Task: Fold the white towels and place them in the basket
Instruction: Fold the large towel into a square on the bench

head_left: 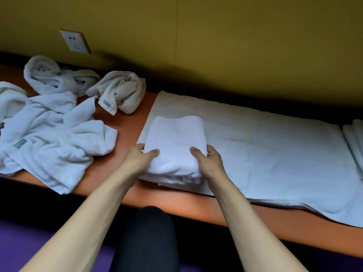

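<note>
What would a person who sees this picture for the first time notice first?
Probably the folded white towel at the centre, gripped at its near corners by the left hand and the right hand; it lies on a flat spread towel covering the right part of the orange bench. Next, the heap of crumpled white towels on the bench's left part, below a wall socket.

The place looks like a service or back room of a hotel or spa, though which one cannot be told. A long orange padded bench (125,126) runs along an olive-yellow panelled wall (235,46) bearing a white power socket (75,41). Many identical white towels (49,138), some with small grey sewn labels (20,143), lie heaped on it. The floor (29,242) below is purple.
</note>
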`<action>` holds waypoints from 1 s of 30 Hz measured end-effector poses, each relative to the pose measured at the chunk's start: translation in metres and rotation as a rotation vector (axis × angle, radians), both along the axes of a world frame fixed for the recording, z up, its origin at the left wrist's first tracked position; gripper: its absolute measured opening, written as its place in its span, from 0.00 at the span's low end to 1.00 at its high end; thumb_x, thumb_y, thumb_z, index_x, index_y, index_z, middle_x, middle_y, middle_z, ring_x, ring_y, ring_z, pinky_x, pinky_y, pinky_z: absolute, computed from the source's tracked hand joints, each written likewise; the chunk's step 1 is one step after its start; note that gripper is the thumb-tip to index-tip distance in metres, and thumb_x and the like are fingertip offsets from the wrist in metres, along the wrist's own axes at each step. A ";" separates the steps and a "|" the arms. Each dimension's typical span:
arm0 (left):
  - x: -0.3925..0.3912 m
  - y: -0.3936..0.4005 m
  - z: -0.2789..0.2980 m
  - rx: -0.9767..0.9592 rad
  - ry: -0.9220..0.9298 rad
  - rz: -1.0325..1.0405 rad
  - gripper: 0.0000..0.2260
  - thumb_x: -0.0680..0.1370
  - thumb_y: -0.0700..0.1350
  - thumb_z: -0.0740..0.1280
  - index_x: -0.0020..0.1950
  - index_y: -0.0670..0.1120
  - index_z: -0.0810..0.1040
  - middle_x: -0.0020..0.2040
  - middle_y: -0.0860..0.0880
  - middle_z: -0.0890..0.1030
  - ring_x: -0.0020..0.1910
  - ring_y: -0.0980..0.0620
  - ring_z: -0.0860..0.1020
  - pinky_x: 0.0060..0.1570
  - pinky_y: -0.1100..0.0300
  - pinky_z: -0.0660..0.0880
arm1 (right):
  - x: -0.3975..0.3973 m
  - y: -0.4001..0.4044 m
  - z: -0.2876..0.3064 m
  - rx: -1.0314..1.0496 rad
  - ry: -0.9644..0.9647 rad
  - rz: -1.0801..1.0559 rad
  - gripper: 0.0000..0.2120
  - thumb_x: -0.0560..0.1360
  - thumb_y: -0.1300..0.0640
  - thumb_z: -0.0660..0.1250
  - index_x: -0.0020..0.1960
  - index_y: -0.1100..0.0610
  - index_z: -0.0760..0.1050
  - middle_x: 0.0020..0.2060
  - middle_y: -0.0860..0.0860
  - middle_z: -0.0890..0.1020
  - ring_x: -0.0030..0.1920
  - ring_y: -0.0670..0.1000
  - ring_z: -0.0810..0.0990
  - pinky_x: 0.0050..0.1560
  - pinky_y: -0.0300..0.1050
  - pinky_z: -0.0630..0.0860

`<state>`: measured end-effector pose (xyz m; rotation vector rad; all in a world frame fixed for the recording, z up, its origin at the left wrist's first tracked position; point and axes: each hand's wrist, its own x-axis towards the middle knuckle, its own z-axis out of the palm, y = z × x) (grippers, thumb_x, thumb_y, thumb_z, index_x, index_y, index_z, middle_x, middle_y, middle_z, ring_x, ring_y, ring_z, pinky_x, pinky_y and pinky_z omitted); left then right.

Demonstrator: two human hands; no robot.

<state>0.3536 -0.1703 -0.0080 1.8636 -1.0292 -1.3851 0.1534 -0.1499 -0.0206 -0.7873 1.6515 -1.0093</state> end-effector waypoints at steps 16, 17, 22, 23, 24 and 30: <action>-0.187 0.115 0.028 -0.179 0.053 -0.345 0.11 0.79 0.43 0.68 0.59 0.52 0.72 0.55 0.49 0.84 0.52 0.50 0.83 0.56 0.48 0.80 | -0.187 0.131 0.033 -0.141 0.085 -0.215 0.12 0.78 0.57 0.69 0.61 0.52 0.76 0.49 0.45 0.83 0.49 0.47 0.82 0.52 0.43 0.78; -0.203 0.121 0.029 -0.179 0.058 -0.379 0.11 0.79 0.44 0.68 0.59 0.54 0.72 0.55 0.49 0.84 0.52 0.50 0.83 0.56 0.48 0.79 | -0.203 0.140 0.033 -0.144 0.103 -0.243 0.12 0.78 0.57 0.70 0.61 0.53 0.76 0.49 0.45 0.82 0.49 0.47 0.82 0.52 0.43 0.79; -0.282 0.152 0.032 -0.203 0.056 -0.549 0.19 0.72 0.49 0.69 0.62 0.52 0.72 0.54 0.50 0.85 0.50 0.52 0.84 0.56 0.49 0.79 | -0.283 0.187 0.030 -0.147 0.174 -0.367 0.14 0.77 0.57 0.71 0.61 0.53 0.76 0.47 0.43 0.81 0.46 0.43 0.80 0.44 0.31 0.75; -0.298 0.158 0.030 -0.205 0.059 -0.585 0.21 0.70 0.50 0.69 0.63 0.51 0.72 0.53 0.50 0.85 0.50 0.53 0.84 0.56 0.48 0.79 | -0.299 0.196 0.029 -0.139 0.189 -0.390 0.14 0.77 0.57 0.71 0.61 0.52 0.76 0.48 0.44 0.81 0.47 0.44 0.80 0.44 0.31 0.75; -0.313 0.163 0.029 -0.206 0.064 -0.622 0.23 0.69 0.50 0.68 0.63 0.51 0.71 0.53 0.51 0.85 0.50 0.53 0.84 0.57 0.47 0.79 | -0.315 0.206 0.028 -0.129 0.205 -0.411 0.14 0.76 0.57 0.72 0.61 0.51 0.76 0.49 0.45 0.81 0.48 0.46 0.80 0.47 0.34 0.76; -0.408 0.199 0.011 -0.222 0.056 -0.855 0.27 0.70 0.49 0.69 0.69 0.49 0.69 0.60 0.53 0.81 0.57 0.55 0.81 0.60 0.50 0.77 | -0.411 0.264 0.020 -0.131 0.275 -0.516 0.12 0.76 0.59 0.71 0.56 0.45 0.77 0.51 0.44 0.83 0.52 0.47 0.82 0.54 0.45 0.79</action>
